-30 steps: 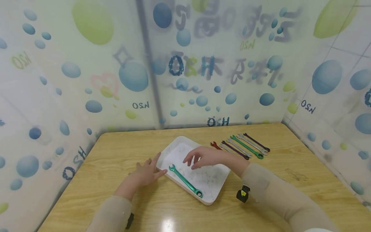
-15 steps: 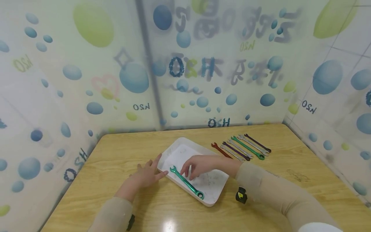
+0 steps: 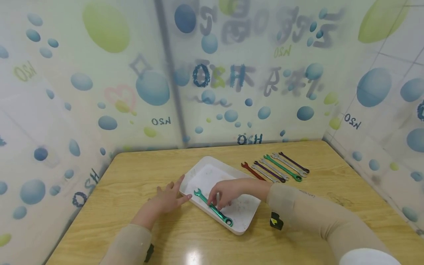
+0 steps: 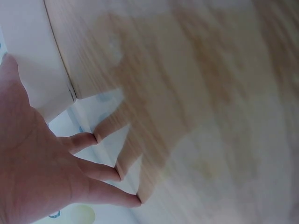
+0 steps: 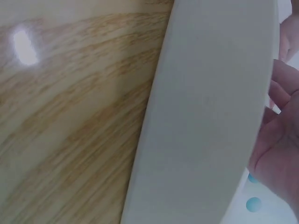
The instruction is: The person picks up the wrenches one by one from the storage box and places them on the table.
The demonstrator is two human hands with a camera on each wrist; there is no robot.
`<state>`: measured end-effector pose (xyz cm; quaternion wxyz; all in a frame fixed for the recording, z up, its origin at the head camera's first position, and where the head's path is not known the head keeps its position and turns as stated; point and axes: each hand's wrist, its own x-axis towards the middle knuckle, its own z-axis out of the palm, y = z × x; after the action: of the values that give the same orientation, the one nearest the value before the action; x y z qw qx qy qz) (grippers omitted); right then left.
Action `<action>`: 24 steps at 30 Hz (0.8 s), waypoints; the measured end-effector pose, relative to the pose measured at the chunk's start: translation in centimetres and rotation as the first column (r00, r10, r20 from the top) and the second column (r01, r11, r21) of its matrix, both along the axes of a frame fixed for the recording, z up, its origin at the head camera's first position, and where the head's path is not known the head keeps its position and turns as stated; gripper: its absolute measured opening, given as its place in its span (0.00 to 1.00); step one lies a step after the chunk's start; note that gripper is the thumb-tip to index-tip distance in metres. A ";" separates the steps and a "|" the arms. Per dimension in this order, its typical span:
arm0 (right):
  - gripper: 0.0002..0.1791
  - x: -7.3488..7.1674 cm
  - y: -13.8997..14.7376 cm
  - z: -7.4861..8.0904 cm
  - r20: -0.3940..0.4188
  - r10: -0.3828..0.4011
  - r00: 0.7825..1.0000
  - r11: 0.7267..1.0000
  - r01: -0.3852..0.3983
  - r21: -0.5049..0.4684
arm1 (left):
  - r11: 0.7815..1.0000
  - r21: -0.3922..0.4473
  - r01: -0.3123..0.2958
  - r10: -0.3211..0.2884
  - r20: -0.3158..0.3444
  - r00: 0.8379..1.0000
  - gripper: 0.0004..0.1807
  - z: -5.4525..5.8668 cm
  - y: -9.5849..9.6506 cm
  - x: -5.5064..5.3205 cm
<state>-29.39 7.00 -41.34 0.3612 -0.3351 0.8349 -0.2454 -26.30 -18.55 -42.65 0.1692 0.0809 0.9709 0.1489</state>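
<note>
With the white tray (image 3: 243, 221) as the landmark, the left hand (image 3: 165, 200) lies flat on the wooden table (image 3: 132, 173) just off the tray's left edge, fingers straight and spread, the thumb touching the rim; the left wrist view shows those fingertips (image 4: 96, 136) pressed on the wood beside the tray wall (image 4: 32, 70), so this hand holds nothing and seems only to steady the tray. Inside the tray, along its near-left side, lies the green combination wrench (image 3: 213, 208), open end toward the left hand and ring end toward the tray's near corner. The right hand (image 3: 224, 191) is down over the middle of the wrench's shank, fingers curled around it in what looks like a pinch, though whether the hold is firm cannot be told; the right wrist view shows only the tray's outer wall (image 5: 210, 116) and part of the hand (image 5: 280, 140). The step in hand appears to be taking hold of the wrench in the tray. The next move calls for a secure pinch on the thin shank and a lift clear of the rim. Beyond the tray's far-right corner, a row of wrenches (image 3: 276, 168), red, silver, purple and green, lies on the table.
</note>
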 end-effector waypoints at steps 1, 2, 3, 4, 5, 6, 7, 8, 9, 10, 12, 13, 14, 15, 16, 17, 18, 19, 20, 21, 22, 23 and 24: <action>0.15 0.0 -0.1 -0.1 -0.007 0.002 1.000 1.000 -0.002 0.005 | 1.000 0.001 0.002 -0.002 -0.002 1.000 0.51 0.0 0.0 0.0; 0.15 0.0 -0.1 -0.2 -0.017 0.006 1.000 1.000 -0.005 0.008 | 1.000 0.001 0.002 -0.002 -0.003 1.000 0.51 0.0 0.0 0.0; 0.15 0.0 -0.2 -0.3 -0.033 0.005 0.999 1.000 -0.005 0.013 | 1.000 0.006 0.005 -0.005 -0.011 1.000 0.51 0.0 -0.1 0.0; 0.15 0.1 -0.2 -0.4 -0.050 0.002 0.999 1.000 -0.001 0.019 | 1.000 0.005 0.004 -0.004 -0.012 1.000 0.51 -0.1 -0.1 0.0; 0.15 0.1 -0.3 -0.4 -0.064 -0.002 0.998 1.000 0.004 0.024 | 1.000 0.002 0.006 -0.006 -0.013 1.000 0.52 -0.1 -0.1 -0.1; 0.15 0.2 -0.4 -0.5 -0.074 -0.009 0.997 0.999 0.011 0.030 | 1.000 0.002 0.005 -0.005 -0.012 1.000 0.52 -0.2 -0.1 -0.1; 0.16 0.3 -0.5 -0.5 -0.083 -0.015 0.996 0.999 0.018 0.037 | 1.000 0.000 0.006 -0.006 -0.013 1.000 0.52 -0.2 -0.1 -0.1; 0.16 0.3 -0.6 -0.5 -0.095 -0.022 0.995 0.999 0.026 0.043 | 1.000 -0.002 0.007 -0.007 -0.014 1.000 0.52 -0.2 -0.1 -0.1; 0.16 0.4 -0.7 -0.6 -0.109 -0.026 0.994 0.998 0.031 0.049 | 1.000 -0.001 0.009 -0.009 -0.015 1.000 0.52 -0.2 -0.1 -0.1; 0.16 0.5 -0.7 -0.6 -0.119 -0.028 0.993 0.998 0.035 0.053 | 1.000 -0.001 0.010 -0.010 -0.016 1.000 0.52 -0.1 -0.1 -0.1; 0.15 0.5 -0.9 -0.7 -0.148 -0.025 0.989 0.997 0.035 0.064 | 1.000 0.002 0.009 -0.009 -0.015 1.000 0.52 0.0 0.0 0.0; 0.15 0.5 -0.9 -0.8 -0.165 -0.021 0.986 0.997 0.033 0.070 | 1.000 0.003 0.009 -0.009 -0.015 1.000 0.52 0.1 0.0 0.0; 0.15 0.5 -0.9 -0.9 -0.183 -0.018 0.983 0.997 0.032 0.074 | 1.000 0.003 0.010 -0.010 -0.015 1.000 0.52 0.1 0.1 0.1; 0.15 0.5 -1.0 -0.9 -0.198 -0.014 0.980 0.996 0.031 0.079 | 1.000 0.003 0.009 -0.009 -0.013 1.000 0.52 0.2 0.1 0.1; 0.15 0.6 -1.0 -0.9 -0.211 -0.014 0.977 0.996 0.033 0.083 | 1.000 0.001 0.007 -0.007 -0.011 1.000 0.52 0.2 0.1 0.2; 0.15 0.6 -1.0 -1.0 -0.222 -0.013 0.975 0.996 0.033 0.089 | 1.000 0.000 0.008 -0.008 -0.011 1.000 0.52 0.2 0.1 0.2; 0.15 0.6 -1.0 -1.0 -0.230 -0.012 0.973 0.995 0.034 0.091 | 1.000 -0.001 0.010 -0.010 -0.012 1.000 0.52 0.2 0.1 0.2; 0.15 0.6 -0.9 -1.0 -0.235 -0.012 0.972 0.995 0.035 0.094 | 1.000 -0.001 0.013 -0.013 -0.014 1.000 0.52 0.2 0.1 0.2; 0.15 0.6 -0.9 -0.9 -0.237 -0.013 0.972 0.995 0.036 0.095 | 1.000 0.000 0.016 -0.016 -0.016 1.000 0.52 0.2 0.1 0.2; 0.16 0.6 -0.8 -0.9 -0.239 -0.013 0.971 0.995 0.038 0.097 | 1.000 0.000 0.018 -0.018 -0.017 1.000 0.52 0.1 0.1 0.1; 0.16 0.5 -0.7 -0.9 -0.241 -0.014 0.970 0.994 0.039 0.098 | 1.000 0.001 0.020 -0.020 -0.018 1.000 0.52 0.1 0.0 0.1; 0.16 0.5 -0.6 -0.9 -0.243 -0.012 0.970 0.994 0.037 0.100 | 1.000 0.002 0.021 -0.021 -0.019 1.000 0.52 0.1 0.0 0.1; 0.16 0.4 -0.5 -0.9 -0.245 -0.010 0.970 0.994 0.036 0.100 | 1.000 0.002 0.021 -0.021 -0.020 1.000 0.52 0.0 0.0 0.1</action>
<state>-28.95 6.50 -42.24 0.2698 -0.3338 0.8884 -0.1631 -26.22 -18.52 -42.62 0.1612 0.0928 0.9714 0.1475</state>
